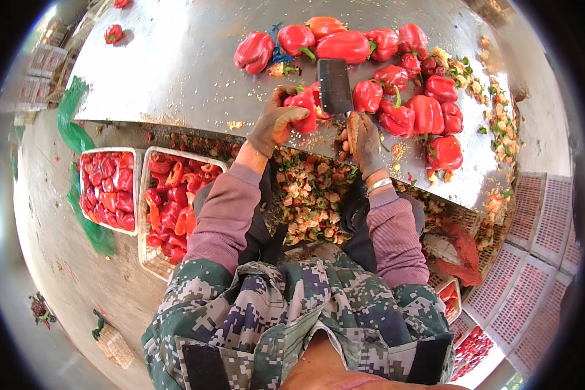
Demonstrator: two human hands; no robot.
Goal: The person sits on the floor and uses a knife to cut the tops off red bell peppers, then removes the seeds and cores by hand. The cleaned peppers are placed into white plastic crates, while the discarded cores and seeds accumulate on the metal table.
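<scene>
My left hand [279, 119], in a soiled work glove, holds a red bell pepper [302, 106] that looks cut open, above the near edge of the metal table [190, 73]. Just right of it, my right hand [363, 141], also gloved, grips a cleaver [335, 87] with its broad blade pointing away from me, close to the pepper. Whole red bell peppers [343, 46] lie beyond the blade, and more [425, 114] are to its right. A cut pepper core with its stem [282, 69] rests near a blue strip of netting [276, 46].
Two crates of red peppers [108, 190] [175, 209] stand on the floor at left, beside green netting [80, 122]. Cores and trimmings [312, 195] are heaped below the table edge between my legs. Plastic crates [521, 287] and red netting [463, 253] are at right.
</scene>
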